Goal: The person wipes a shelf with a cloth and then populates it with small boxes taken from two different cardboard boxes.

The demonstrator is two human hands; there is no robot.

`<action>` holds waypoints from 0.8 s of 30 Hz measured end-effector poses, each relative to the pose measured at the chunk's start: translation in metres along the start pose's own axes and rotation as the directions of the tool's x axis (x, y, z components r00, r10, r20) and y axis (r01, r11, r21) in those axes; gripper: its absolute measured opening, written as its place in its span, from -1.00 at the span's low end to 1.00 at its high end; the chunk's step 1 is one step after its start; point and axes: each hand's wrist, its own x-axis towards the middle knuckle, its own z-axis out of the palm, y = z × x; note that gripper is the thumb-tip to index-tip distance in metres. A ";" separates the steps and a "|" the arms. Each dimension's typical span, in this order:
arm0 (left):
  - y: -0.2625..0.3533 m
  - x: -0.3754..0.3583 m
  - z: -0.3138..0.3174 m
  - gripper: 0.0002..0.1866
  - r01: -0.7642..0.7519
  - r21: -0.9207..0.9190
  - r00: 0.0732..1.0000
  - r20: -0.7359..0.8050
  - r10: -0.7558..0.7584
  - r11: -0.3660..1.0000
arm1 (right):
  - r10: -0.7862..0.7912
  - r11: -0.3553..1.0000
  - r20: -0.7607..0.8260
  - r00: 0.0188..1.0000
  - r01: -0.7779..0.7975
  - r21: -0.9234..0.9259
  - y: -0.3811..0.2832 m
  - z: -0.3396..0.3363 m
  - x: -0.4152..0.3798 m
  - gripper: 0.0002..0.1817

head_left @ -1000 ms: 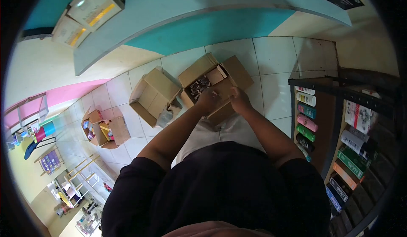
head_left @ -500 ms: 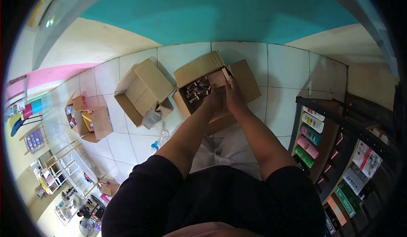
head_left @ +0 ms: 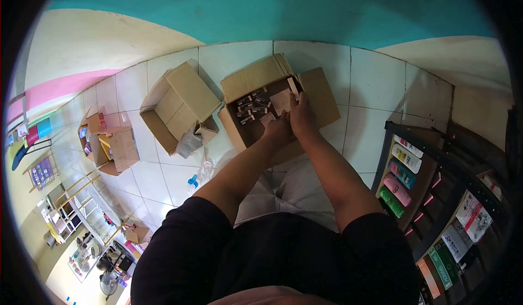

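Note:
An open cardboard box point(head_left: 231, 128) stands on the tiled floor in front of my legs. Inside its left half lies a loose pile of small dark-and-pale packages point(head_left: 253, 106). My left hand point(head_left: 279, 130) is closed low inside the box, and a small pale piece point(head_left: 267, 118) shows at its fingertips; I cannot tell what it is. Close beside it, my right hand point(head_left: 302, 114) has its fingers closed around the lower end of a narrow pale box point(head_left: 293, 86) near the right wall. A flat tan surface point(head_left: 280, 101) shows between the pile and the right hand.
To the left is another open carton point(head_left: 193, 92) with a grey plastic bag point(head_left: 189, 142) at its corner. A clear bottle with a blue cap point(head_left: 193, 181) lies nearby. Further left stands a filled carton point(head_left: 122, 147). A black shelf point(head_left: 422, 141) with bottles and boxes flanks my right.
My left hand has drawn slightly back toward me, and a small pale piece now shows at its fingertips. My right hand stays by the narrow box. The view has shifted slightly.

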 end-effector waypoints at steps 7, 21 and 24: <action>-0.018 0.029 0.010 -0.42 0.127 -0.040 0.871 -0.473 -0.131 0.991 | -0.104 0.992 -0.060 0.993 0.100 -0.078 0.000 -0.002 -0.004 -0.52; 0.019 -0.018 -0.044 -0.18 0.122 0.123 0.943 -0.324 -0.077 0.985 | -0.063 0.971 -0.289 0.955 0.126 0.204 0.044 -0.051 -0.046 -0.80; 0.004 -0.043 -0.044 -0.26 -0.043 0.043 0.888 -0.456 0.058 0.998 | 0.097 0.877 -0.261 0.961 0.041 0.478 0.056 -0.058 -0.050 -0.80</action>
